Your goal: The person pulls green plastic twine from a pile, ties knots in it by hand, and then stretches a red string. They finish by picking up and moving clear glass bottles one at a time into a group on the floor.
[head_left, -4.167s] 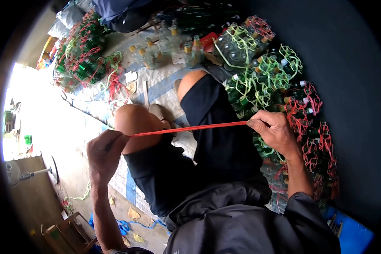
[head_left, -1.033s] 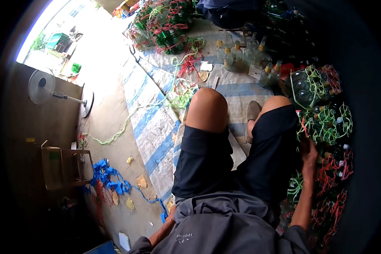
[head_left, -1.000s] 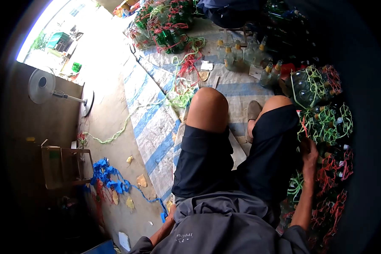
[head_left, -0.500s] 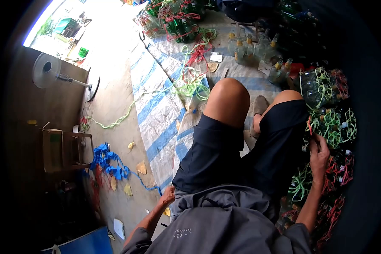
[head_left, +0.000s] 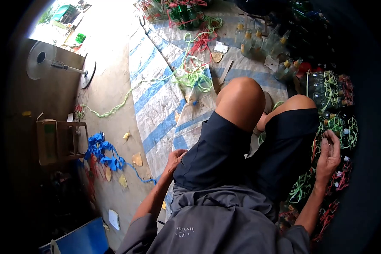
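My left hand [head_left: 176, 161] is beside my left thigh, its fingers bent in. A small pale spot shows at the fingertips, but what they hold, if anything, I cannot make out. On the other side, my right hand [head_left: 329, 158] is held palm up past my right knee, fingers stretched and thumb apart, with nothing visible in it. It is nearest to a bundle of bottles tied with green string [head_left: 338, 127]. Just above stands another bundle of clear bottles [head_left: 321, 91], also wrapped in string. Below, red string [head_left: 345, 175] lies over darker bottles.
Loose clear bottles [head_left: 258, 40] stand ahead on a blue-and-white striped sheet [head_left: 156, 114]. Tangled green string [head_left: 197, 78] lies on it. To the left are a standing fan [head_left: 42, 59], blue strips [head_left: 112, 161], a wooden stool [head_left: 72, 139] and a blue panel [head_left: 78, 241].
My left hand has moved up and forward along my thigh. My right hand has drawn slightly away from the string-tied bottles, and its fingers have straightened. My knees have shifted right in view.
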Demonstrator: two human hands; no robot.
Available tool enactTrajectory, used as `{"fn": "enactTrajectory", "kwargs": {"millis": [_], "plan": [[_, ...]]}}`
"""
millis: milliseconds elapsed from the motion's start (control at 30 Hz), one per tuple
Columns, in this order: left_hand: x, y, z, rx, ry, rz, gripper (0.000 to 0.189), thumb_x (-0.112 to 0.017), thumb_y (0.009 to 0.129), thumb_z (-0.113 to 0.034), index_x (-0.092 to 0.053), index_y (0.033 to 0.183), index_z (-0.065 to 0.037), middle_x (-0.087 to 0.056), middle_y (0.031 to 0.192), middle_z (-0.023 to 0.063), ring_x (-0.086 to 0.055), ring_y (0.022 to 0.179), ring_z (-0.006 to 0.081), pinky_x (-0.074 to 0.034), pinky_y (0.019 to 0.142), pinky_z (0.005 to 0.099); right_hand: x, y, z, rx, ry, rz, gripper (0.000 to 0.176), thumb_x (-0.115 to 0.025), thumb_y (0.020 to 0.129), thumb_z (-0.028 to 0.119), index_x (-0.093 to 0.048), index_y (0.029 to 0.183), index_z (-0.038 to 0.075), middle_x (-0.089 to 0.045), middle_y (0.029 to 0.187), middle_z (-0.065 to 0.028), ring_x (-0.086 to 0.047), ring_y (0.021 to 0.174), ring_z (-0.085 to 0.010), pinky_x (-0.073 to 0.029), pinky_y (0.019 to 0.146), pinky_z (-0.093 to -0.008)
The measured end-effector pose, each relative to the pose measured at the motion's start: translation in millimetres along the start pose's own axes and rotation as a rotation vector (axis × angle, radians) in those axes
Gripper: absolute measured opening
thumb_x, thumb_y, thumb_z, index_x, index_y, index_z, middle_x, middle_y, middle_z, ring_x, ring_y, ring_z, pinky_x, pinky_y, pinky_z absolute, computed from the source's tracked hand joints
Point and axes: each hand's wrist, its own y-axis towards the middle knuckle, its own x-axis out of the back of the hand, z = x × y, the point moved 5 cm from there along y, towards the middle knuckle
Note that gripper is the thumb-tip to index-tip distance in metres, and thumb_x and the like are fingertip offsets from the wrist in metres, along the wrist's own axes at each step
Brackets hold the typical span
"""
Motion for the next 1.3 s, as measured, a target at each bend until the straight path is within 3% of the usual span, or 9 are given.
{"fn": "enactTrajectory", "kwargs": {"millis": [167, 467, 633, 800, 1000, 1067, 1167, 1300], "plan": [[-24, 25, -41, -0.009, 0.021, 0.057, 0.038, -0.069, 0.099, -0.028, -0.071, 0.112, 0.007, -0.075, 0.1, 0.0122, -0.069, 0.095, 0.0184, -0.055, 0.083, 0.0328, -21, 10, 29, 0.073, -0.053, 0.045, 0.034, -0.059, 0.104, 0.008, -0.057, 0.135, -0.006, -0.056, 0.136, -0.0134, -0.06, 0.122, -0.0212, -0.05, 0.103, -0.0343], [-42, 65, -31, -0.045, 0.043, 0.194, 0.039, -0.069, 0.098, -0.028, -0.071, 0.112, 0.008, -0.077, 0.1, 0.0164, -0.071, 0.095, 0.0222, -0.055, 0.083, 0.0356, -73, 16, 74, 0.363, -0.438, 0.013, 0.049, -0.073, 0.095, 0.019, -0.056, 0.136, -0.003, -0.055, 0.134, -0.0192, -0.054, 0.127, -0.036, -0.042, 0.111, -0.0468], [-45, 88, -24, -0.125, 0.189, 0.155, 0.033, -0.068, 0.096, -0.025, -0.073, 0.106, 0.006, -0.077, 0.097, 0.0172, -0.072, 0.092, 0.0232, -0.056, 0.081, 0.0361, -82, 14, 75, 0.381, -0.503, -0.011, 0.048, -0.068, 0.098, 0.023, -0.056, 0.136, -0.004, -0.055, 0.135, -0.0184, -0.054, 0.128, -0.0338, -0.044, 0.11, -0.0454], [-57, 98, -50, -0.142, 0.296, 0.115, 0.03, -0.067, 0.092, -0.023, -0.073, 0.098, 0.005, -0.076, 0.089, 0.018, -0.073, 0.086, 0.0237, -0.056, 0.078, 0.0364, -84, 14, 69, 0.357, -0.443, -0.01, 0.05, -0.072, 0.095, 0.019, -0.056, 0.137, -0.003, -0.052, 0.136, -0.0197, -0.051, 0.129, -0.0359, -0.041, 0.112, -0.0469], [-61, 149, 8, -0.202, 0.243, 0.061, 0.023, -0.063, 0.086, -0.017, -0.074, 0.095, 0.001, -0.074, 0.085, 0.0204, -0.073, 0.08, 0.0315, -0.055, 0.074, 0.04, -86, 15, 70, 0.364, -0.467, -0.022, 0.048, -0.07, 0.095, 0.016, -0.056, 0.136, -0.004, -0.052, 0.135, -0.0206, -0.052, 0.127, -0.0358, -0.042, 0.111, -0.0466], [-62, 151, -4, -0.21, 0.331, 0.048, 0.023, -0.063, 0.084, -0.016, -0.074, 0.096, 0.001, -0.074, 0.09, 0.0224, -0.073, 0.085, 0.0382, -0.056, 0.076, 0.0425, -86, 16, 70, 0.364, -0.474, -0.023, 0.048, -0.069, 0.094, 0.016, -0.056, 0.136, -0.005, -0.052, 0.135, -0.0209, -0.052, 0.127, -0.0356, -0.042, 0.11, -0.0464], [-60, 142, -36, -0.201, 0.534, 0.027, 0.026, -0.064, 0.082, -0.016, -0.074, 0.101, 0.0, -0.074, 0.093, 0.0238, -0.073, 0.09, 0.0406, -0.057, 0.079, 0.0445, -86, 17, 71, 0.361, -0.493, -0.016, 0.049, -0.069, 0.094, 0.015, -0.055, 0.136, -0.006, -0.053, 0.134, -0.0214, -0.053, 0.126, -0.0355, -0.043, 0.11, -0.0461], [-56, 164, -28, -0.195, 0.487, 0.045, 0.025, -0.06, 0.081, -0.009, -0.073, 0.099, 0.001, -0.074, 0.094, 0.023, -0.073, 0.092, 0.0407, -0.058, 0.079, 0.0435, -86, 16, 68, 0.343, -0.503, -0.038, 0.049, -0.07, 0.093, 0.016, -0.056, 0.136, -0.005, -0.052, 0.136, -0.0219, -0.053, 0.126, -0.0358, -0.042, 0.11, -0.0461]]}}
